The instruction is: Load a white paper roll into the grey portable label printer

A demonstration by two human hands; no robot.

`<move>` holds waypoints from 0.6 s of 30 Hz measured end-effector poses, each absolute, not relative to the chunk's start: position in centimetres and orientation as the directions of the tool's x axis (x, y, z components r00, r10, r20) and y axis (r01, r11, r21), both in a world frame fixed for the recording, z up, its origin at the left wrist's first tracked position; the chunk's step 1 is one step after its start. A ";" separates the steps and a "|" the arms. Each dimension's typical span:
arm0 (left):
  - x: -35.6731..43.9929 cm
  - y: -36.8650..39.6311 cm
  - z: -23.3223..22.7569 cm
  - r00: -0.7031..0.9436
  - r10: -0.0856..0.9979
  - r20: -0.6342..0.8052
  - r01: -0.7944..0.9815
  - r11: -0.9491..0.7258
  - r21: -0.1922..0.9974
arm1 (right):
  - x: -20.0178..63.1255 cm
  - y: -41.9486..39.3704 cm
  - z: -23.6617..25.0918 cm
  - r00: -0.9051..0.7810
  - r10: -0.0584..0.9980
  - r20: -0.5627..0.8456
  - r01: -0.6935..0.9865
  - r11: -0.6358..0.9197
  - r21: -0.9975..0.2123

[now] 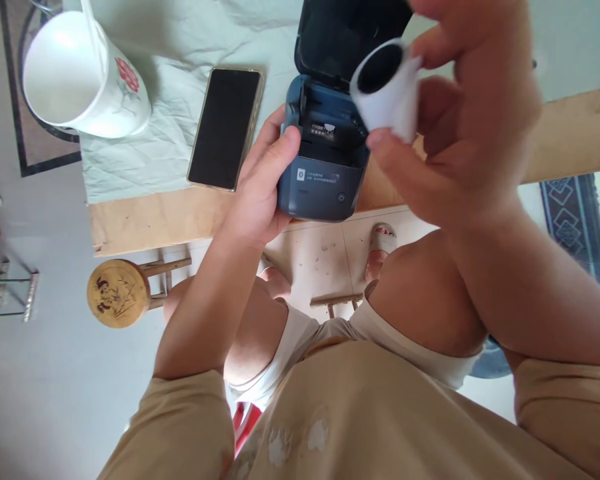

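Note:
My left hand (263,175) is wrapped round the left side of a dark blue label printer (315,193), held over the table's front edge. The printer's black lid (350,40) stands open, and its inner bay shows a small printed sticker. Above the bay's right side, my right hand (475,113) pinches a white paper roll (387,100) between thumb and fingers. The roll is tilted, its dark hollow core facing up and left. It is slightly blurred, and I cannot tell whether it touches the printer.
A phone (225,127) lies left of the printer on the pale green cloth (165,40). Farther left is a white bucket (130,100) with a red flower. The wooden table edge (145,223) runs below. A round wooden stool (117,293) stands on the floor.

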State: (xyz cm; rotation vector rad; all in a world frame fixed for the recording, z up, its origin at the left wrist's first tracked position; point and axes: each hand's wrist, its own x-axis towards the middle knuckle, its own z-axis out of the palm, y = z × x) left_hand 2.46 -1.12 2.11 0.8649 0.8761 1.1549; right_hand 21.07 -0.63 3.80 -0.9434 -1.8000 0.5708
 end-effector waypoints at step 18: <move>2.6 -1.4 2.8 0.241 0.966 -0.092 -0.389 0.183 0.903 | 19.1 -0.1 3.3 -0.346 0.679 0.648 0.588 0.695 -0.414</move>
